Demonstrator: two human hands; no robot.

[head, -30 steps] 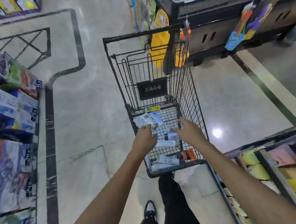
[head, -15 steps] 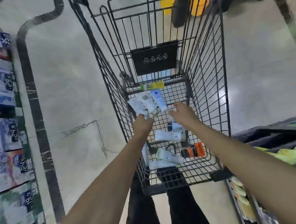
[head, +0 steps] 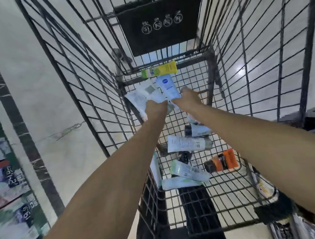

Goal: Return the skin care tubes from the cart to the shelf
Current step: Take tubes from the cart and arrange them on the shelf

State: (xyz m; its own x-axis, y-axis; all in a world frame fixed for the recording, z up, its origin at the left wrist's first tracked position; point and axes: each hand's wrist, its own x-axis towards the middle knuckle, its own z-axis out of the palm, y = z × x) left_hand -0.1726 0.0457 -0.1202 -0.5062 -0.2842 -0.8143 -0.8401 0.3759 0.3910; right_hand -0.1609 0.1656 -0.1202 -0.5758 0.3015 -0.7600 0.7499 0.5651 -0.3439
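Observation:
Several skin care tubes lie on the floor of the black wire cart (head: pixel 104 96). At its far end lie a yellow-green tube (head: pixel 159 70), a blue tube (head: pixel 167 87) and white tubes (head: pixel 140 98). My left hand (head: pixel 155 109) curls over the white tubes and grips one. My right hand (head: pixel 188 99) pinches the near end of the blue tube. Nearer to me lie a white tube with a dark cap (head: pixel 187 143), an orange tube (head: pixel 222 161) and pale green tubes (head: pixel 188 170).
A black sign (head: pixel 159 22) hangs on the cart's far wall. Shelved goods with price tags (head: pixel 12 181) line the left edge. More packaged goods (head: pixel 266 188) show at the lower right. My dark trouser legs (head: pixel 199 210) stand under the cart on the marble floor (head: pixel 42 89).
My view has dropped closer into the cart. Both hands have reached further along to its far end and closed on the white and blue tubes there.

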